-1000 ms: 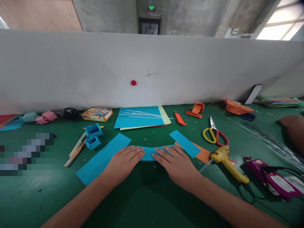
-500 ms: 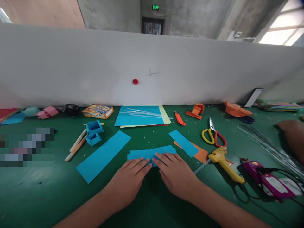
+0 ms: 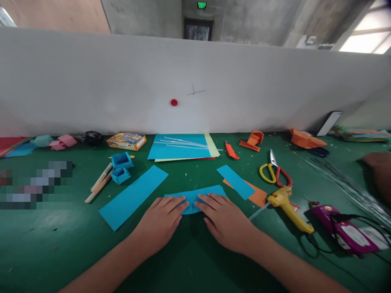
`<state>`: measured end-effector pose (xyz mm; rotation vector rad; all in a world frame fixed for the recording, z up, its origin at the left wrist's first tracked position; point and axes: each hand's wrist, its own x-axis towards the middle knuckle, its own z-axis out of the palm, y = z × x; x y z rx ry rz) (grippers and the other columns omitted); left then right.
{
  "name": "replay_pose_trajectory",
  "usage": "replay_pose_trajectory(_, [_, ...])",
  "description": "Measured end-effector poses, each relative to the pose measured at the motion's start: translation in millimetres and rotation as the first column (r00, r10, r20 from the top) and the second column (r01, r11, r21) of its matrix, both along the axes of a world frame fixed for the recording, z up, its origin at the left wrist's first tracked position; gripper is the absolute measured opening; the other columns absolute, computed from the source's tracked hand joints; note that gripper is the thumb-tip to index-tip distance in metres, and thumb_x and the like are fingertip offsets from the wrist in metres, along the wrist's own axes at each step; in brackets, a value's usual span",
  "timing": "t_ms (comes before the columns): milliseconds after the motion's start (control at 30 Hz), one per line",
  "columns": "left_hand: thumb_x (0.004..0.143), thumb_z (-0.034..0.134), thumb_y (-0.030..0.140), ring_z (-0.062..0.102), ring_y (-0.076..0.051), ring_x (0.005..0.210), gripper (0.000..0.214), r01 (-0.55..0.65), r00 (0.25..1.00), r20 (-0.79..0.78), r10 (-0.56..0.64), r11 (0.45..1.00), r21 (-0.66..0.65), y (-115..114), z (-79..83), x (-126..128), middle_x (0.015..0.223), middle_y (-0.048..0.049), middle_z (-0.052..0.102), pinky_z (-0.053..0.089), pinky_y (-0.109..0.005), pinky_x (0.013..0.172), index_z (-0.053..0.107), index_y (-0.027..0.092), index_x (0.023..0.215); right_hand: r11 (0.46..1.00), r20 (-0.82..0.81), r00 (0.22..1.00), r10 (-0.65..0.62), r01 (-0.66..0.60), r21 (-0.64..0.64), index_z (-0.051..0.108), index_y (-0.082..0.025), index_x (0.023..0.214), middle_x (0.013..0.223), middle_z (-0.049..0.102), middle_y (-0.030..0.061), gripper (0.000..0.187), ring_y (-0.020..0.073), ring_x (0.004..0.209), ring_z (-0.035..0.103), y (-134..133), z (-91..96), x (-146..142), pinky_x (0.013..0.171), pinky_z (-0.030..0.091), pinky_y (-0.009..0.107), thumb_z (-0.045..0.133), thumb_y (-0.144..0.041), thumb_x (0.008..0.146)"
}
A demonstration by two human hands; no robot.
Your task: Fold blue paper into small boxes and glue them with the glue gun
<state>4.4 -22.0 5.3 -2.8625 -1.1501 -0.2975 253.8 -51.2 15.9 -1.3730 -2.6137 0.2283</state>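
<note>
Both my hands lie flat on a folded strip of blue paper on the green table. My left hand presses the strip's left half with fingers stretched out. Beside it, my right hand presses the right half, its fingertips almost touching those of the left. A longer blue strip lies just left of my left hand. Another blue strip rests on an orange piece to the right.
Yellow glue gun, scissors and a purple device with cable lie right. Two small blue paper boxes, sticks, a stack of sheets, an orange cutter lie behind. White partition wall at back. Another person's arm is at far right.
My hands slid together along the blue strip, from its outer parts to its centre, and pulled it slightly nearer. The strip now lies flatter under my fingers.
</note>
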Motion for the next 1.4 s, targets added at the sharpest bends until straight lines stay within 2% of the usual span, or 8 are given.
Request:
replay_pose_trajectory(500, [0.101, 0.043, 0.020, 0.059, -0.027, 0.117, 0.039, -0.014, 0.998, -0.055, 0.011, 0.998, -0.057, -4.3, 11.1, 1.3, 0.137, -0.0047, 0.064, 0.048, -0.047, 0.095, 0.060, 0.024, 0.135, 0.996, 0.013, 0.996, 0.089, -0.088, -0.015, 0.039, -0.026, 0.154, 0.158, 0.041, 0.0056, 0.050, 0.0320, 0.140, 0.040, 5.7, -2.5, 6.9, 0.113, 0.037, 0.056, 0.038, -0.029, 0.104])
replay_pose_trajectory(633, [0.100, 0.042, 0.021, 0.059, -0.029, 0.120, 0.041, -0.029, 0.997, -0.078, 0.025, 0.998, -0.060, -7.3, 8.2, 0.8, 0.139, -0.0052, 0.062, 0.049, -0.049, 0.098, 0.060, 0.024, 0.137, 0.996, 0.019, 0.996, 0.089, -0.088, -0.026, 0.039, -0.025, 0.154, 0.159, 0.040, 0.0052, 0.050, 0.0324, 0.141, 0.038, 5.5, -2.9, 7.8, 0.114, 0.036, 0.055, 0.036, -0.030, 0.104])
replay_pose_trajectory(733, [0.096, 0.040, 0.013, 0.054, -0.032, 0.130, 0.048, -0.037, 0.993, -0.115, 0.032, 0.998, -0.041, -9.7, -0.6, -0.3, 0.144, -0.0063, 0.058, 0.048, -0.052, 0.101, 0.056, 0.022, 0.140, 0.996, 0.016, 0.996, 0.086, -0.085, -0.033, 0.038, -0.026, 0.154, 0.159, 0.039, 0.0048, 0.051, 0.0329, 0.141, 0.037, 5.2, -2.8, 7.7, 0.114, 0.036, 0.057, 0.036, -0.030, 0.104])
replay_pose_trajectory(933, [0.081, 0.039, 0.000, 0.038, -0.026, 0.146, 0.071, 0.153, 0.979, -0.130, -0.157, 0.987, -0.040, -10.0, -16.0, -5.3, 0.158, -0.0066, 0.041, 0.037, -0.043, 0.117, 0.042, 0.016, 0.151, 0.996, 0.007, 0.997, 0.080, -0.080, -0.029, 0.040, -0.026, 0.153, 0.159, 0.040, 0.0045, 0.050, 0.0325, 0.141, 0.038, 5.7, -2.6, 8.0, 0.112, 0.037, 0.057, 0.038, -0.029, 0.103])
replay_pose_trajectory(1033, [0.089, 0.040, 0.007, 0.037, -0.027, 0.147, 0.064, 0.195, 0.974, -0.111, -0.199, 0.980, -0.044, -10.5, -13.2, -6.0, 0.159, -0.0088, 0.038, 0.035, -0.044, 0.119, 0.039, 0.015, 0.152, 0.997, 0.003, 0.997, 0.077, -0.077, -0.032, 0.042, -0.027, 0.152, 0.159, 0.040, 0.0045, 0.050, 0.0321, 0.140, 0.039, 6.0, -2.2, 8.4, 0.112, 0.037, 0.057, 0.039, -0.029, 0.102])
replay_pose_trajectory(1133, [0.100, 0.043, 0.024, 0.038, -0.028, 0.146, 0.053, 0.186, 0.977, -0.103, -0.189, 0.982, -0.036, -12.1, -9.0, -4.9, 0.159, -0.0086, 0.038, 0.036, -0.045, 0.119, 0.039, 0.018, 0.152, 0.997, -0.001, 0.997, 0.071, -0.071, -0.037, 0.042, -0.028, 0.152, 0.159, 0.040, 0.0035, 0.050, 0.0315, 0.140, 0.039, 5.7, -2.1, 8.8, 0.112, 0.038, 0.057, 0.039, -0.029, 0.102])
replay_pose_trajectory(1200, [0.101, 0.046, 0.031, 0.037, -0.027, 0.146, 0.054, 0.176, 0.979, -0.096, -0.180, 0.983, -0.049, -13.2, -7.5, -4.1, 0.160, -0.0073, 0.036, 0.036, -0.045, 0.119, 0.036, 0.022, 0.154, 0.997, -0.001, 0.998, 0.068, -0.068, -0.036, 0.040, -0.028, 0.153, 0.159, 0.040, 0.0030, 0.051, 0.0315, 0.141, 0.038, 5.6, -2.4, 9.0, 0.111, 0.038, 0.057, 0.038, -0.030, 0.102])
replay_pose_trajectory(1400, [0.102, 0.047, 0.035, 0.031, -0.028, 0.149, 0.058, 0.163, 0.982, -0.077, -0.175, 0.977, -0.135, -14.2, -5.0, -4.7, 0.163, -0.0064, 0.030, 0.031, -0.047, 0.122, 0.030, 0.025, 0.157, 0.996, 0.018, 0.997, 0.070, -0.069, -0.050, 0.039, -0.027, 0.154, 0.160, 0.038, 0.0023, 0.051, 0.0315, 0.142, 0.037, 5.6, -3.2, 9.5, 0.113, 0.037, 0.056, 0.037, -0.030, 0.103])
